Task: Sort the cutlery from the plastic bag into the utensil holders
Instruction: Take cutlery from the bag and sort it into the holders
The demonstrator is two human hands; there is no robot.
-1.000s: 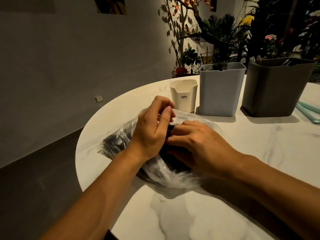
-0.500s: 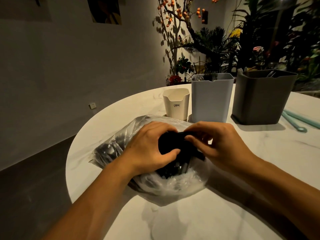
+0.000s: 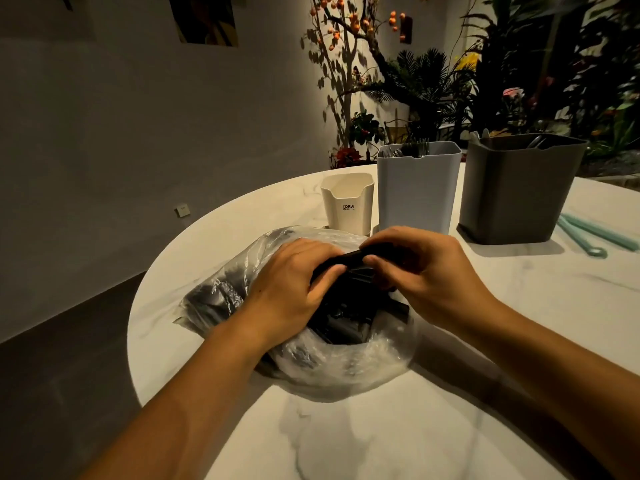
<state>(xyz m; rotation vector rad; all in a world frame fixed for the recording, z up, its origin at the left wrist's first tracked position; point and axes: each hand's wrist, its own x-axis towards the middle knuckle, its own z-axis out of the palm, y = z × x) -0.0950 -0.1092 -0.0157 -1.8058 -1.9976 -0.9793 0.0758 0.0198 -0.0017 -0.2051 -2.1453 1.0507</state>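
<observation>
Clear plastic bag [image 3: 221, 299] lies on the round marble table [image 3: 381, 438], near centre, mouth toward the viewer, dark cutlery [image 3: 349, 317] bunched inside. Left hand [image 3: 294, 292] at bag mouth, fingers curled round a black piece. Right hand [image 3: 426, 271] just beside it, thumb and fingers pinching the same dark bundle. Far side, in a row: small white holder [image 3: 348, 202], pale blue holder [image 3: 415, 192] with utensils showing, grey holder [image 3: 519, 192]. Far right: teal utensils [image 3: 588, 237] flat on table.
</observation>
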